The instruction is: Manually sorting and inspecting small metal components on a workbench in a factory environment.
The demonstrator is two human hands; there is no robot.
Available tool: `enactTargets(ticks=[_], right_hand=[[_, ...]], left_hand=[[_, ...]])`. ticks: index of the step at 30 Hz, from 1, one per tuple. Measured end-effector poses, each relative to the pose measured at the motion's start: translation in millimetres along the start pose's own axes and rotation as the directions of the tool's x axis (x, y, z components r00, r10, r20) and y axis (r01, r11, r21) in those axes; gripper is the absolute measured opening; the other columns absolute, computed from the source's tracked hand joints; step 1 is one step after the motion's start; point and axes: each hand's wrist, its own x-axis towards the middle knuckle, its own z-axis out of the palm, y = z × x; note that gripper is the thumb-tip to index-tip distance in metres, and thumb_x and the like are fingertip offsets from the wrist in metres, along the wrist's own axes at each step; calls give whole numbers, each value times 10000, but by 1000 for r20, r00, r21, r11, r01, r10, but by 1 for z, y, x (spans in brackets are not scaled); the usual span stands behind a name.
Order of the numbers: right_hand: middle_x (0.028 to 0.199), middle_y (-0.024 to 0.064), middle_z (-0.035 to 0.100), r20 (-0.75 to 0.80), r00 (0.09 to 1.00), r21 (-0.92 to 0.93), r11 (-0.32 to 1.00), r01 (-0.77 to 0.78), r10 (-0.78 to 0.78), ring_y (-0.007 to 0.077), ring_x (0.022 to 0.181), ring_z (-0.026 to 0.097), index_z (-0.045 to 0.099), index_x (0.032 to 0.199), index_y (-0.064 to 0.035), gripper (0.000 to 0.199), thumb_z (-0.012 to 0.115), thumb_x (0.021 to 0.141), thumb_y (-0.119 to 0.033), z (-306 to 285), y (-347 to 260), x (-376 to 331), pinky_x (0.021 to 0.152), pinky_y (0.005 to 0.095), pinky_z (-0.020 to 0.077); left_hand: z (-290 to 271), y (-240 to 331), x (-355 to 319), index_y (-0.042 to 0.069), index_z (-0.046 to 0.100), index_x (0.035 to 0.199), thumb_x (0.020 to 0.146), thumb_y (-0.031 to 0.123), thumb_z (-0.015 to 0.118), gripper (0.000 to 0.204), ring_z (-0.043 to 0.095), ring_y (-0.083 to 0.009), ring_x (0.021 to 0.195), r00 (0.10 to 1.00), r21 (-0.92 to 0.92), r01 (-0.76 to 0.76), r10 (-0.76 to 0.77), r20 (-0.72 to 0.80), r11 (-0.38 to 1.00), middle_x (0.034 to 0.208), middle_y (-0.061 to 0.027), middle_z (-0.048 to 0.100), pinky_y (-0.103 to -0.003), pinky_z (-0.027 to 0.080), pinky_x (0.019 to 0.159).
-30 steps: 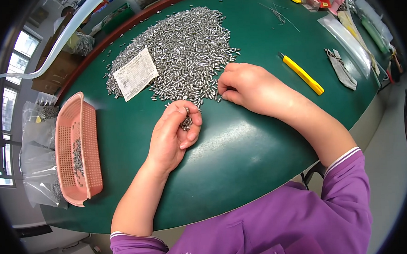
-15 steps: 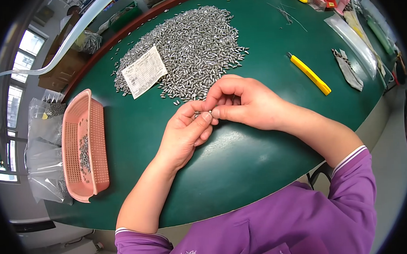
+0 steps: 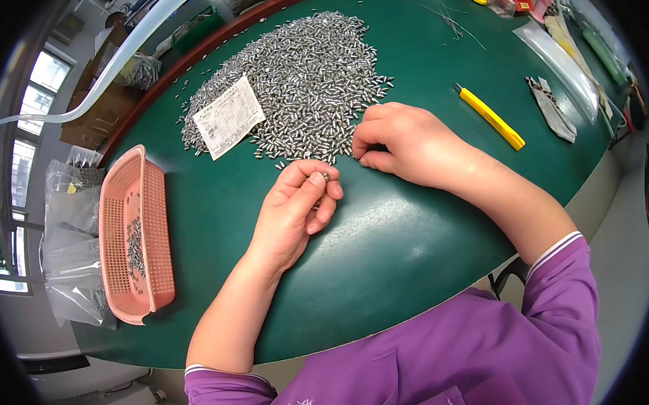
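My left hand [image 3: 296,207] is closed in front of the heap, with a small shiny metal piece [image 3: 325,177] pinched between thumb and forefinger. Another bit of metal glints among its curled lower fingers. To the right and slightly farther off, my right hand [image 3: 402,145] rests low at the heap's near right edge. Its fingers bend toward the thumb, and whatever they may hold is hidden. Beyond both hands spreads a large heap of small silvery, bullet-shaped metal pieces [image 3: 297,73]. A printed paper slip [image 3: 229,118] lies on the heap's left side.
A pink plastic basket [image 3: 159,231] with some metal pieces stands at the left, beside clear bags [image 3: 69,250] of parts. On the right lie a yellow utility knife [image 3: 491,118], a small grey pouch-like item [image 3: 552,113] and thin wires [image 3: 453,24]. The green table [image 3: 329,303] has a curved near edge.
My right hand has parted from my left and moved right, to the heap's near edge. The left hand stays almost in place, still pinching a metal piece.
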Motion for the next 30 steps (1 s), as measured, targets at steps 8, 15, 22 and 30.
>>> enactTargets(ticks=[8, 15, 22, 30], right_hand=[[832, 76, 567, -19, 1000, 75, 997, 17, -15, 248, 831, 563, 598, 834, -63, 100, 625, 762, -126, 2, -10, 3, 724, 350, 469], [912, 25, 529, 82, 993, 628, 769, -119, 87, 107, 801, 540, 606, 913, -76, 100, 634, 818, -88, 10, -24, 1, 698, 235, 453], [875, 56, 558, -37, 993, 537, 840, -76, 113, 148, 772, 574, 613, 890, -77, 101, 611, 791, -96, 4, -21, 6, 693, 273, 479], [828, 42, 555, -200, 979, 2, 999, 50, -48, 226, 814, 556, 605, 817, -73, 106, 655, 724, -60, 6, 5, 5, 717, 343, 457]], left_hand=[[1, 2, 0, 42, 507, 1046, 924, 144, 487, 160, 431, -54, 584, 1000, -26, 14, -14, -11, 1000, 863, -58, 552, -163, 331, 459], [2, 2, -2, 36, 511, 1081, 893, 109, 547, 205, 432, -45, 579, 1000, 17, 28, -28, 0, 999, 858, -51, 555, -151, 328, 452], [-1, -2, -1, 42, 521, 1037, 903, 102, 530, 147, 428, -43, 571, 1000, 9, 0, 0, 9, 1000, 846, -51, 557, -148, 323, 446], [0, -1, -1, 39, 522, 1029, 930, 119, 471, 137, 431, -56, 570, 1000, 9, -7, 7, 2, 1000, 847, -57, 558, -162, 321, 440]])
